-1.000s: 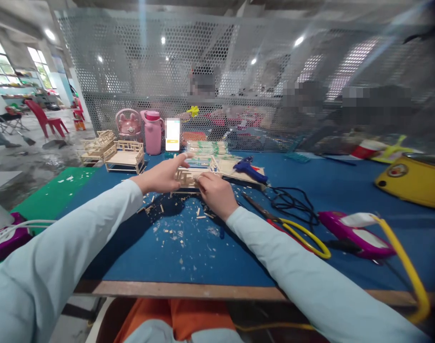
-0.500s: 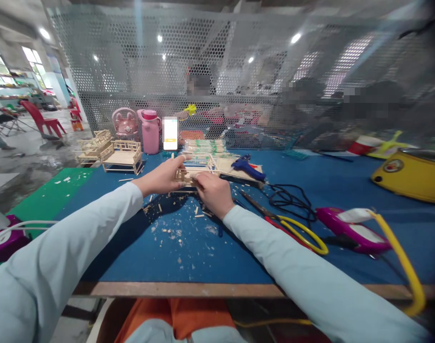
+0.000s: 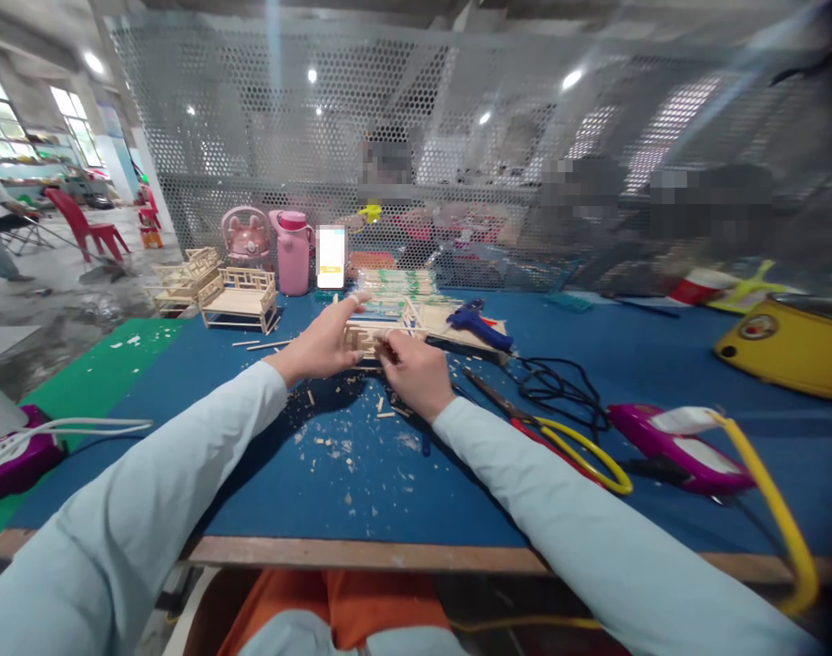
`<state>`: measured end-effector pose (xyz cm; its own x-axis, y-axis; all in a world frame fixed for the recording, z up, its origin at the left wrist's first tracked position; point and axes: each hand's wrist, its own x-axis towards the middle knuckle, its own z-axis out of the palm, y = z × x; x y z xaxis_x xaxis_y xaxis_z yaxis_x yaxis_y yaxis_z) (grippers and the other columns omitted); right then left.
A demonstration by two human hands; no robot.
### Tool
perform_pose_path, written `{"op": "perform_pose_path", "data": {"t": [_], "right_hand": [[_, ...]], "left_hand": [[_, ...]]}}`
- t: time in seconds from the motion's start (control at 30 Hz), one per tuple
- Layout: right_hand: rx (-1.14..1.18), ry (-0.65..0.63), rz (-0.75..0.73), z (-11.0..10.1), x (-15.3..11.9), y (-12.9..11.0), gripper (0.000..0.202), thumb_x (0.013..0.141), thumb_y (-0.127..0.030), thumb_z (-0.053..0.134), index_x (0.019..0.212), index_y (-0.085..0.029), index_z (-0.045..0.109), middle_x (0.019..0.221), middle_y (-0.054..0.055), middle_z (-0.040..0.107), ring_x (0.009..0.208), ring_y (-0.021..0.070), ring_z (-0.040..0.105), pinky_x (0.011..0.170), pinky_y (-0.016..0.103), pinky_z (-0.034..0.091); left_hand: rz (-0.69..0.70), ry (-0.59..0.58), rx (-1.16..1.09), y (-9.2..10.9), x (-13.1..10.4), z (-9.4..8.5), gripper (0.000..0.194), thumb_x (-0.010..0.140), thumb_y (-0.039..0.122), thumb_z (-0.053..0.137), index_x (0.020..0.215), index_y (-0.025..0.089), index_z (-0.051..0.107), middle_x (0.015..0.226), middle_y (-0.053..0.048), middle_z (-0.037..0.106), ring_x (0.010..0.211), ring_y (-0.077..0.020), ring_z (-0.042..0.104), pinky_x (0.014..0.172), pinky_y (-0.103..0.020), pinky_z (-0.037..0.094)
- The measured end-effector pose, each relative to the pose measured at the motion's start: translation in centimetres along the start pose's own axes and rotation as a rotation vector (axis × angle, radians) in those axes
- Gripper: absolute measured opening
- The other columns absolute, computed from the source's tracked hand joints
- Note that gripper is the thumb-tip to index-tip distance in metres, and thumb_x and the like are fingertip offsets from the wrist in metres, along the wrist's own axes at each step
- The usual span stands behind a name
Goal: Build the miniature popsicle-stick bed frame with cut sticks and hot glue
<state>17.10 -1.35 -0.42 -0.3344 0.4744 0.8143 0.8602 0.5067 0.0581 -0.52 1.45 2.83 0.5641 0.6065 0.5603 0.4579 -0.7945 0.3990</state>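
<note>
A small bed-like frame of pale wooden sticks stands on the blue tabletop between my hands. My left hand grips its left end, thumb in front and fingers behind. At the front rail, my right hand is closed in a pinch. What lies between those fingertips is too small to make out. Both hands partly cover the frame. Loose stick pieces and pale crumbs lie in front of it.
Finished-looking stick models stand at left, near a pink bottle and a lit phone. Right are a blue glue gun, scissors, a black cable, a purple power strip and a yellow container.
The view has shifted slightly, so everything sits a little farther right. My hands stay at the stick frame, with the right still pinching. More of a person shows at far left.
</note>
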Motion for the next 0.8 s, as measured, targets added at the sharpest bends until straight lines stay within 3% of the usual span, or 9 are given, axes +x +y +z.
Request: {"op": "perform_pose_path", "data": {"t": [0.13, 0.27, 0.4, 0.57, 0.7, 0.8], "right_hand": [[0.032, 0.015, 0.036, 0.0, 0.0, 0.1, 0.016, 0.083, -0.020, 0.049, 0.090, -0.018, 0.062, 0.077, 0.004, 0.070, 0.069, 0.0153, 0.063, 0.061, 0.023, 0.042], [0.050, 0.027, 0.053, 0.0, 0.1, 0.0, 0.015, 0.082, -0.020, 0.050, 0.088, -0.018, 0.063, 0.076, 0.004, 0.070, 0.067, 0.0152, 0.063, 0.060, 0.023, 0.042], [0.064, 0.012, 0.019, -0.1, 0.2, -0.1, 0.015, 0.082, -0.020, 0.049, 0.079, -0.019, 0.064, 0.073, 0.004, 0.069, 0.068, 0.0156, 0.063, 0.061, 0.023, 0.043], [0.074, 0.014, 0.016, -0.1, 0.2, -0.1, 0.015, 0.083, -0.018, 0.049, 0.081, -0.018, 0.065, 0.075, 0.004, 0.070, 0.070, 0.0152, 0.063, 0.062, 0.023, 0.044], [0.070, 0.014, -0.011, 0.0, 0.3, -0.1, 0.013, 0.082, -0.018, 0.052, 0.083, -0.017, 0.066, 0.079, 0.005, 0.070, 0.075, 0.0162, 0.063, 0.066, 0.024, 0.046], [0.064, 0.016, -0.037, 0.1, 0.3, -0.1, 0.014, 0.082, -0.019, 0.053, 0.086, -0.016, 0.066, 0.082, 0.006, 0.070, 0.080, 0.0168, 0.063, 0.071, 0.025, 0.047]], "left_hand": [[0.077, 0.100, 0.023, -0.3, -0.8, 0.6, 0.072, 0.063, 0.012, 0.059, 0.130, 0.011, 0.031, 0.128, -0.017, 0.042, 0.122, -0.0277, 0.037, 0.104, -0.045, 0.029], [-0.024, 0.134, -0.025, -0.2, -0.8, 0.9, 0.072, 0.067, 0.015, 0.059, 0.132, 0.012, 0.028, 0.115, -0.014, 0.052, 0.113, -0.0254, 0.046, 0.098, -0.045, 0.036], [-0.020, 0.204, -0.009, -0.1, -1.0, 1.0, 0.075, 0.065, 0.015, 0.062, 0.131, 0.012, 0.028, 0.126, -0.017, 0.044, 0.119, -0.0276, 0.040, 0.102, -0.046, 0.032], [-0.021, 0.257, -0.031, -0.1, -1.7, 1.6, 0.070, 0.066, 0.013, 0.059, 0.130, 0.013, 0.030, 0.132, -0.017, 0.040, 0.125, -0.0280, 0.035, 0.106, -0.048, 0.027], [-0.103, 0.344, -0.160, 0.1, -2.0, 2.5, 0.072, 0.067, 0.012, 0.059, 0.131, 0.012, 0.027, 0.134, -0.018, 0.037, 0.127, -0.0268, 0.034, 0.108, -0.045, 0.026], [-0.205, 0.347, -0.376, 0.5, -2.3, 3.1, 0.079, 0.068, 0.011, 0.058, 0.135, 0.012, 0.016, 0.134, -0.019, 0.037, 0.123, -0.0245, 0.040, 0.104, -0.042, 0.034]]}}
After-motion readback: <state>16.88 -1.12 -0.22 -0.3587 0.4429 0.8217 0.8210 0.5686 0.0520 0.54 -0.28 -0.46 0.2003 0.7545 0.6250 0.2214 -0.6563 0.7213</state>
